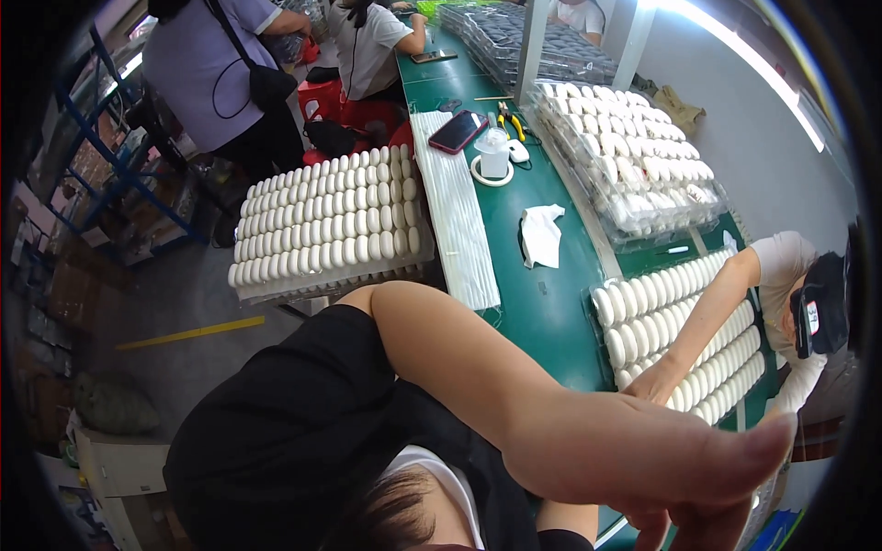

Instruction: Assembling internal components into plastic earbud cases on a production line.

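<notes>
My left arm reaches across the front of the view, and my left hand (661,455) is large and close at the lower right. Its thumb is stretched out to the right and the other fingers point down, partly cut off by the lower edge. Nothing shows in it. Only a bit of my right arm (570,519) appears beside a black sleeve; my right hand is out of view. Beyond my left hand lies a clear tray of white rounded pieces (634,312) in rows. A co-worker's hand (657,381) reaches onto that tray.
The green table (542,317) carries a phone (458,132), a white cup (494,156), yellow-handled pliers (508,119) and a crumpled white tissue (541,234). Stacked trays of white pieces (634,156) stand farther back; another stack (331,216) stands left. Other people are around the table.
</notes>
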Tool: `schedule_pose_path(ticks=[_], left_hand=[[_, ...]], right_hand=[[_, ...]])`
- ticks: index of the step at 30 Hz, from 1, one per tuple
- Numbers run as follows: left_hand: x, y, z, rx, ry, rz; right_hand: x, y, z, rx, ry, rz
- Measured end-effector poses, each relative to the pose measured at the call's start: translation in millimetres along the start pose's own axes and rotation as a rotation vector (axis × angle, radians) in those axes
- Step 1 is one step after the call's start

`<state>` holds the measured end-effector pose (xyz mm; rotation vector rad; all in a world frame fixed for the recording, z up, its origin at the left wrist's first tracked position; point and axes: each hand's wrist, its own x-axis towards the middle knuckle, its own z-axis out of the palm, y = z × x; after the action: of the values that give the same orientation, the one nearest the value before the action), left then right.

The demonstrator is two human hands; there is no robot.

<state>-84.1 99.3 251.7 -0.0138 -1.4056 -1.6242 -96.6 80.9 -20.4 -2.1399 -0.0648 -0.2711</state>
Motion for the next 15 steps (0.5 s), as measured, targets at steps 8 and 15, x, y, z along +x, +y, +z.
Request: schedule_pose_path(ticks=[8,15], left_hand=[[26,-23,2,-0.199,-0.011,-0.069],[47,-37,3,-0.101,0.001,0.033]], right_hand=[[-2,9,-4,0.056,0.042,-0.032],[-2,15,0,0.134,-0.017,0.005]])
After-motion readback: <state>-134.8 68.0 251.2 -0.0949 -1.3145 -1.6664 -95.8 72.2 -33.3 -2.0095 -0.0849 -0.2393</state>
